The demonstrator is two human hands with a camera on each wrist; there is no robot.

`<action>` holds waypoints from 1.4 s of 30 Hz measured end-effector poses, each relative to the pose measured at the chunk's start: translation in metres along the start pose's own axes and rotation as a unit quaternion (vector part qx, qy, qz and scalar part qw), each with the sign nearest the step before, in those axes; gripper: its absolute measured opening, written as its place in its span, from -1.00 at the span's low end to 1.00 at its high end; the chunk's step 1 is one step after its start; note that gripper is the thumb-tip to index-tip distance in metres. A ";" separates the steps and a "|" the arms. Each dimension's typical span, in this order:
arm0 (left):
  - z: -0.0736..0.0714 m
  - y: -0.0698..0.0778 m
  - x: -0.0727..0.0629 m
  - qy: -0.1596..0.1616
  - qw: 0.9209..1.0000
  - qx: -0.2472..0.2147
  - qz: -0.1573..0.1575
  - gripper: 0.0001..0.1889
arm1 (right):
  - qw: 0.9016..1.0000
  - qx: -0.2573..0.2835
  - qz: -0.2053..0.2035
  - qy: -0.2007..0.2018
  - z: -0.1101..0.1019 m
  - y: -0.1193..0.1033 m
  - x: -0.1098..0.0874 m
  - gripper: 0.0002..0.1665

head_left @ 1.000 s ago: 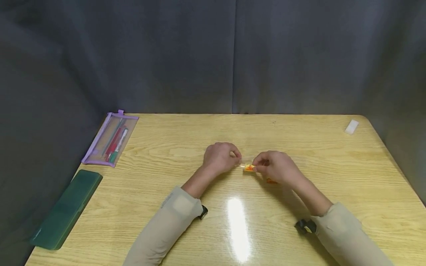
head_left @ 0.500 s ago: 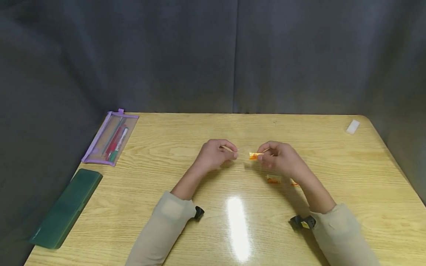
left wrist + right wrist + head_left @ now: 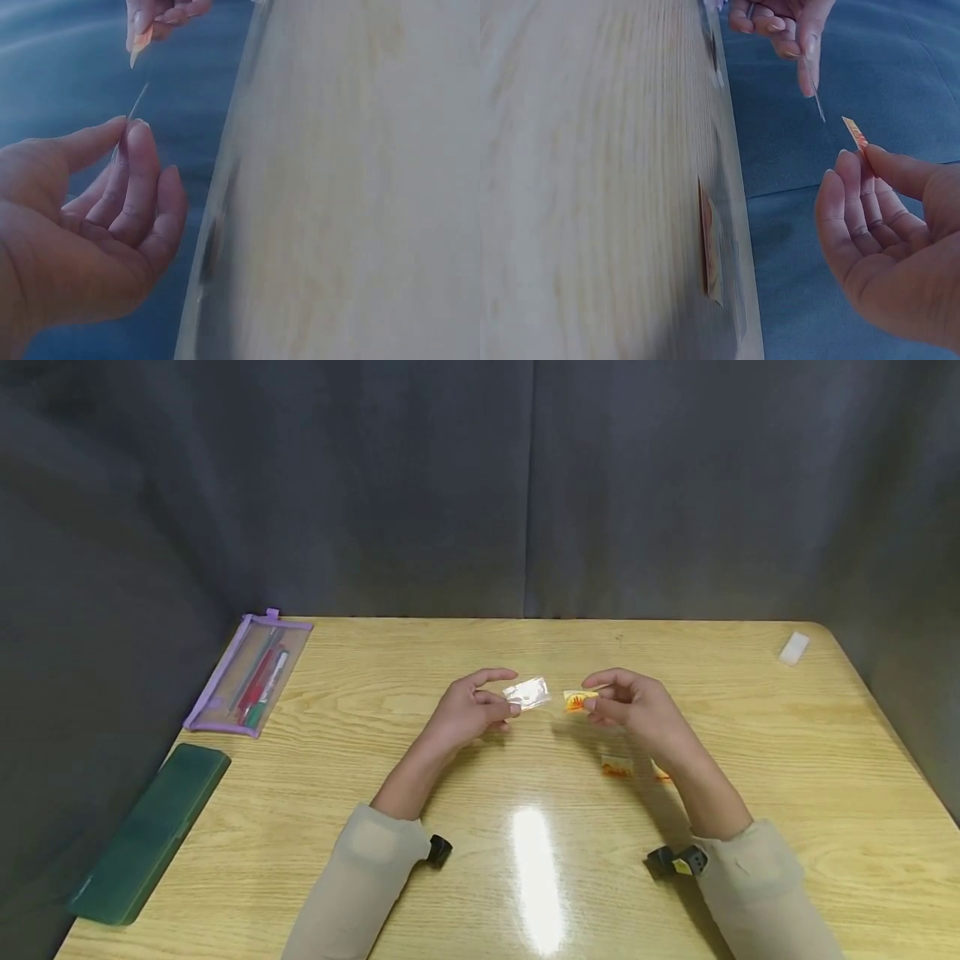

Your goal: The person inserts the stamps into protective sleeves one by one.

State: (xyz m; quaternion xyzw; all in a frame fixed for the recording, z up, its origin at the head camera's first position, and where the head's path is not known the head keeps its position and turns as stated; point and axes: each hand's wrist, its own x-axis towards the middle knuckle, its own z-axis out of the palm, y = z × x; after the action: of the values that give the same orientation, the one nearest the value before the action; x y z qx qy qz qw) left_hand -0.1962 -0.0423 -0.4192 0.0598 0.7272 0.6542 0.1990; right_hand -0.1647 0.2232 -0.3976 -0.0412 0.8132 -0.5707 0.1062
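My left hand [image 3: 467,714] pinches a small shiny, see-through plastic piece [image 3: 531,692] between thumb and fingers, its flat face catching the light. In the left wrist view that plastic piece [image 3: 137,103] is seen edge-on, as a thin sliver. Facing it across a narrow gap, my right hand [image 3: 641,714] pinches a small flat yellow packet [image 3: 577,701] with orange print by one end. Both pieces are held up above the table. Below the right hand lie two similar orange-printed packets, one in plain sight [image 3: 617,767], the other [image 3: 660,772] partly hidden by the forearm.
A purple-edged mesh pouch [image 3: 217,689] with pens inside lies at the table's left edge. In front of it is a dark green case [image 3: 153,835]. A small white block [image 3: 793,647] sits at the back right corner. Dark curtains [image 3: 525,485] hang behind the table.
Both hands have risen and moved away from the near side, and the left has drawn leftward. The plastic piece has turned its flat face to the head view. The packets underneath have come into sight.
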 end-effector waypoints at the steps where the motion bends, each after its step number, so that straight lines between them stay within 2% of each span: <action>1: 0.000 -0.001 0.000 0.005 1.000 -0.006 -0.002 -0.45 | 1.000 -0.001 0.000 0.001 0.000 0.000 0.000 -0.56; 3: 0.000 -0.001 -0.001 0.012 1.000 -0.012 -0.004 -0.47 | 1.000 0.001 0.003 0.003 0.000 0.001 0.000 -0.55; 10: 0.003 -0.002 -0.003 0.013 1.000 -0.012 0.012 -0.75 | 1.000 -0.003 0.008 -0.001 0.000 0.003 -0.001 -0.63; 15: 0.003 0.000 -0.006 0.007 1.000 -0.007 0.013 -0.68 | 1.000 -0.004 0.003 -0.007 0.003 0.004 0.000 -0.57; 19: 0.003 0.000 -0.008 0.006 1.000 -0.004 0.010 -0.58 | 1.000 -0.002 0.010 -0.002 0.004 0.004 0.000 -0.61; 27: 0.004 0.001 -0.007 0.006 1.000 0.014 0.016 -0.77 | 1.000 -0.003 0.008 0.006 0.006 0.004 0.000 -0.68; 37: 0.011 0.003 -0.010 0.003 1.000 -0.016 0.010 -0.79 | 1.000 0.012 0.016 0.024 0.007 0.003 -0.001 -0.60; 42: 0.012 0.003 -0.009 -0.001 1.000 -0.013 0.014 -0.78 | 0.999 0.017 0.013 0.026 0.008 0.002 -0.001 -0.60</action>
State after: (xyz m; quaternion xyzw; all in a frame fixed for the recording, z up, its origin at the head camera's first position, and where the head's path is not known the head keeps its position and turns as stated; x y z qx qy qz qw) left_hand -0.1834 -0.0336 -0.4152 0.0683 0.7173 0.6664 0.1917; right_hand -0.1617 0.2172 -0.4020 -0.0143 0.8065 -0.5836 0.0935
